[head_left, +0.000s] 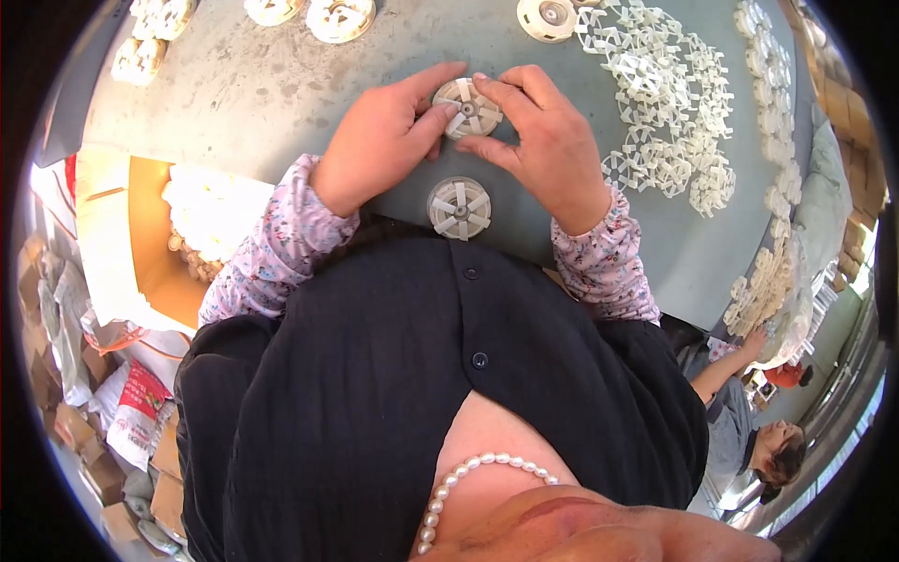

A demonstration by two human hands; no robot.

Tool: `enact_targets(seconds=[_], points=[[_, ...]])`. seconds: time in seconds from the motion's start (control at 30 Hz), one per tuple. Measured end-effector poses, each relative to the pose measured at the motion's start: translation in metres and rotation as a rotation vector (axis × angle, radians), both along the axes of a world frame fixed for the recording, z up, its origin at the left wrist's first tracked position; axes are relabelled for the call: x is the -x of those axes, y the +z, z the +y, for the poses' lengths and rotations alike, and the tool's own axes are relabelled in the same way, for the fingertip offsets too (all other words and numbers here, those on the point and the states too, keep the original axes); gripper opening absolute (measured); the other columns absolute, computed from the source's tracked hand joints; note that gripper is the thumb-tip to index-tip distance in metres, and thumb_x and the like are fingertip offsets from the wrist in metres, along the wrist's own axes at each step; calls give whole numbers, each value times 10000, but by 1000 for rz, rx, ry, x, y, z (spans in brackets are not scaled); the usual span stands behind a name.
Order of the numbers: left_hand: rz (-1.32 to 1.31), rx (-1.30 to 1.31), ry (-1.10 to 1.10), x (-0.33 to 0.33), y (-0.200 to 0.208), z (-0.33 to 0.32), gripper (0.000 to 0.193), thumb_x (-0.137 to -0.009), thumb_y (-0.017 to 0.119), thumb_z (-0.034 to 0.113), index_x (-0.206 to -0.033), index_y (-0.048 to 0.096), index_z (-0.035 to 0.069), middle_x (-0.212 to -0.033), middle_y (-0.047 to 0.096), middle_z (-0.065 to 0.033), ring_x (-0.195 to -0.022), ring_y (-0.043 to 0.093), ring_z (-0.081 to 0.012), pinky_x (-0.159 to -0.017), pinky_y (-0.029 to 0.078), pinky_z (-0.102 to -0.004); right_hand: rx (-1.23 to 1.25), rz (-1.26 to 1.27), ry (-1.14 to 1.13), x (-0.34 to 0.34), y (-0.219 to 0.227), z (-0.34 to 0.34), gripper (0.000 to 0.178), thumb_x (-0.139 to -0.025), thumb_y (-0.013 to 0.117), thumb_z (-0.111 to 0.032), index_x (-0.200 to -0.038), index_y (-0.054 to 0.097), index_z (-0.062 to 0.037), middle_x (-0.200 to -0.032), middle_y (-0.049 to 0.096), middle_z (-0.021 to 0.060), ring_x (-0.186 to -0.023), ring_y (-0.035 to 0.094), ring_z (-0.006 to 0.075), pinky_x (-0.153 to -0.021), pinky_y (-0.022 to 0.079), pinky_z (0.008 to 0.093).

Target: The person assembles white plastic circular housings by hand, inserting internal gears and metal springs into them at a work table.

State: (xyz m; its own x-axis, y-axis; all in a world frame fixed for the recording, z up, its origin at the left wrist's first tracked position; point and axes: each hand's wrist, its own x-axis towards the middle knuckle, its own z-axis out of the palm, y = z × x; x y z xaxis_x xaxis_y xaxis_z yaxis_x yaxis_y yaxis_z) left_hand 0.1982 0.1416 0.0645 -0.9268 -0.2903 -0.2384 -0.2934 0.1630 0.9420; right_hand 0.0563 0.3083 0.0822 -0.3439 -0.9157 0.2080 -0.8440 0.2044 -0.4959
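Note:
A round cream plastic disc with white vanes fitted around a hub is between my two hands, over the table. My left hand is closed on its left side, thumb on the disc's face and index finger along the far rim. Around the right side, my right hand grips it with fingers on the upper rim and thumb at the lower rim. A second similar disc with white vanes lies on the table between my forearms, near my body, untouched.
Loose white vaned pieces are heaped at the right of the grey table. More discs lie along the far edge; stacked parts line the right edge. A cardboard box of parts stands left. A co-worker is at lower right.

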Motion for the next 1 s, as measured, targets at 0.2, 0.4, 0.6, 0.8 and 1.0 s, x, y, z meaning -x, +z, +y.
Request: enact_targets(seconds=[0.2,0.4,0.6,0.8,1.0], points=[[-39,119,46,1,-2,3,551,-999,686,179,-1525,534,116,-695,657,-44,-593,587,-88,-604,499,-291,75,-110,10,3,1,4,655,-743,912,-296,-1319,682,-83,-1252,623,89,-1102,639,305,-927,545,392],[24,430,-50,-10,10,12,783,-830,857,389,-1490,542,110,-639,659,-76,-549,657,-260,-555,517,-379,-144,91,-11,41,13,46,613,-747,889,-232,-1313,680,-119,-1267,619,106,-1058,637,291,-943,540,405],[35,802,248,7,20,-32,667,-854,814,407,-1409,588,112,-678,696,-69,-598,696,-302,-541,536,-440,-104,-847,-252,58,5,52,378,-882,775,-151,-1251,712,-93,-993,684,64,-763,655,185,-731,553,302],[177,906,56,98,-8,-8,649,-857,802,452,-1386,610,128,-720,707,-127,-680,703,-349,-610,553,-450,-188,-338,-155,69,11,47,402,-879,804,-214,-1252,713,-99,-1026,684,64,-825,679,204,-755,557,321],[-87,827,-20,129,7,8,504,-907,732,417,-1267,665,71,-905,736,-152,-856,719,-322,-716,563,-429,-155,-232,92,41,8,43,580,-778,881,-188,-1316,678,-109,-1138,645,55,-887,680,199,-789,572,320]])
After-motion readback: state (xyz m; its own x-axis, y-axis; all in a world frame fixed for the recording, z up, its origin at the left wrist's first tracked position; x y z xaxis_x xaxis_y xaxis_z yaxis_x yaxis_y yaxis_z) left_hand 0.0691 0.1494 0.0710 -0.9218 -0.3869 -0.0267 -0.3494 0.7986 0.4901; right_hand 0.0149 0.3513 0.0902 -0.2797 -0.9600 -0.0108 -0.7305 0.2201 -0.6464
